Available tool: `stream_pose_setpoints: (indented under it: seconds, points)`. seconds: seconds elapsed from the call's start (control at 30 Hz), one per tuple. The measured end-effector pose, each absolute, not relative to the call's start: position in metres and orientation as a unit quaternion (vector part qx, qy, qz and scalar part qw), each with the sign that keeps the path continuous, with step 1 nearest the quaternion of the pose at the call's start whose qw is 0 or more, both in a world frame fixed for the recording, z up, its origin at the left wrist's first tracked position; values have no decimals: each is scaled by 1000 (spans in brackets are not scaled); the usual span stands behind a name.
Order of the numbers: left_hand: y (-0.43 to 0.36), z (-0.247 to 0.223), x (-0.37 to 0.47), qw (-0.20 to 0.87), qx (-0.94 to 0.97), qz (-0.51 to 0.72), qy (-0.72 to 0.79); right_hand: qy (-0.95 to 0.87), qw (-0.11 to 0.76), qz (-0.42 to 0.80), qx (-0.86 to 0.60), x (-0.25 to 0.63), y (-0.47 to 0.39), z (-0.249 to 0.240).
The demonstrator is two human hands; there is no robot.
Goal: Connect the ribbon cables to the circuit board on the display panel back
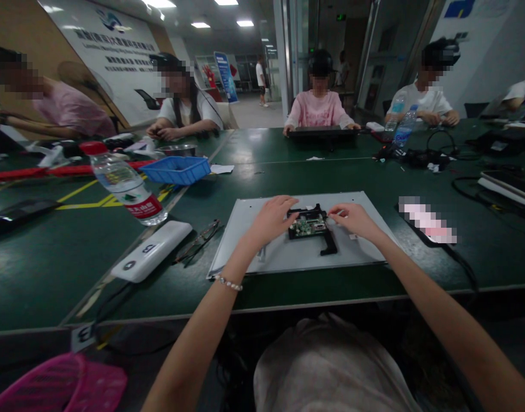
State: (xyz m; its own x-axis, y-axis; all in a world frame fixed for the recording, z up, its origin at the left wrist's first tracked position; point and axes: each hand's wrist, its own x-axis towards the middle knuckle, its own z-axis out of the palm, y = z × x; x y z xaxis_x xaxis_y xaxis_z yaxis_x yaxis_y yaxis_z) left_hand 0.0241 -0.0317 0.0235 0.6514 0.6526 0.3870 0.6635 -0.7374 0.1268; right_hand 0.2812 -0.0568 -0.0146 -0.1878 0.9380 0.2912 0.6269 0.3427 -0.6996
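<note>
The left hand (273, 220), fingers extended and loosely open, lies at the left edge of a black frame (330, 245) holding a green circuit board (304, 229). The right hand (352, 219) has its fingertips drawn together at the right edge; whether they grip anything is unclear. All this sits on a pale panel (365, 252) on the desk (314, 177). It looks like fine fitting or loosening work, calling for a steadying left hand and light right fingertips. Farther left stands a bottle (129, 189), beyond it a blue basket (177, 171).
</note>
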Motion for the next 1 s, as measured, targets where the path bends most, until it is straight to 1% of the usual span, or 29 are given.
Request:
stream_pose_setpoints:
  seconds: [0.13,0.23,0.5,0.67,0.8,0.9,1.0]
  points:
    - [-17,29,-14,49,-868,-204,-451,-736,373,214,-523,280,-58,-15]
    - [-15,22,-39,54,-847,-200,-489,-739,381,209,-515,279,-57,-16]
    - [-7,-11,-61,-7,-831,-222,-511,-747,364,221,-511,278,-57,-21]
    - [-10,-13,-54,-54,-831,-226,-505,-748,354,214,-518,277,-60,-18]
    - [-9,-10,-53,-73,-820,-260,-505,-749,351,211,-521,277,-60,-17]
    - [-6,-5,-56,-124,-780,-327,-519,-752,354,208,-516,278,-59,-18]
    - [-7,1,-58,-228,-723,-397,-517,-752,359,202,-515,279,-57,-19]
